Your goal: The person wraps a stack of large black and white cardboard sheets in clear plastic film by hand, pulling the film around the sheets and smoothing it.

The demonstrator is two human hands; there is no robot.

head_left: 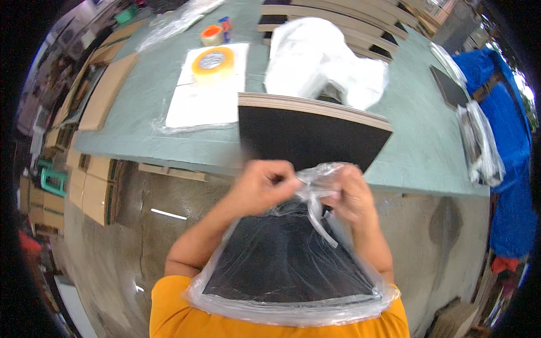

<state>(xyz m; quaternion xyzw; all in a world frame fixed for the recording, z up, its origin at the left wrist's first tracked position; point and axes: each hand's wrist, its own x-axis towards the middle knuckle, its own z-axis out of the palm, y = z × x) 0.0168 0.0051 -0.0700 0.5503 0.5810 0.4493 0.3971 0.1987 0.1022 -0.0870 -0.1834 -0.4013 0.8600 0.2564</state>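
Note:
A clear plastic bag hangs in front of my chest with a flat black board inside it. Its upper end is gathered into a bunch, and a loose strip trails down from there. On the left of the bunch, my left hand is closed in a pinch on the plastic. From the right, my right hand wraps its fingers round the crumpled end. Just beyond both hands, a stack of black-faced boards with pale edges stands on the table.
White plastic bags lie behind the stack. On the left, a yellow tape roll rests on white sheets, with an orange tape roll beyond. Pale strips are piled at the back; a wrapped bundle lies by the right edge.

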